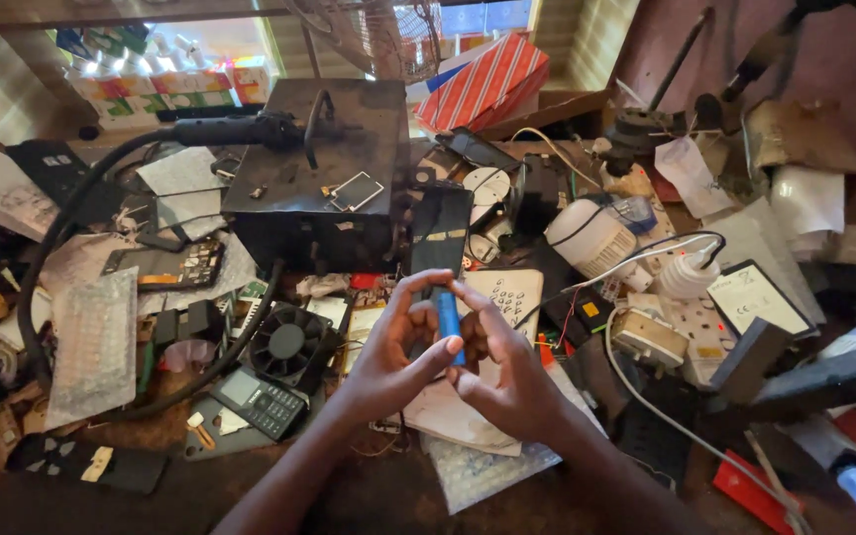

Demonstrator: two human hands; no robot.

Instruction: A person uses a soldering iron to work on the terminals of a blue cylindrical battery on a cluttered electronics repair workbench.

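My left hand (395,347) and my right hand (507,372) meet over the middle of a cluttered workbench. Between their fingertips I hold a small blue cylinder (447,319), upright and slightly tilted. Fingers of both hands pinch it from either side. Under the hands lie white papers (453,411) and a pale keypad panel (510,294).
A dark metal box (314,149) with a thick black hose (61,228) stands behind. A small black fan (287,342), a desk phone (260,401), bubble wrap (91,342), a white bulb-like housing (591,236), white cables, a power strip (691,327) and phone parts crowd the bench.
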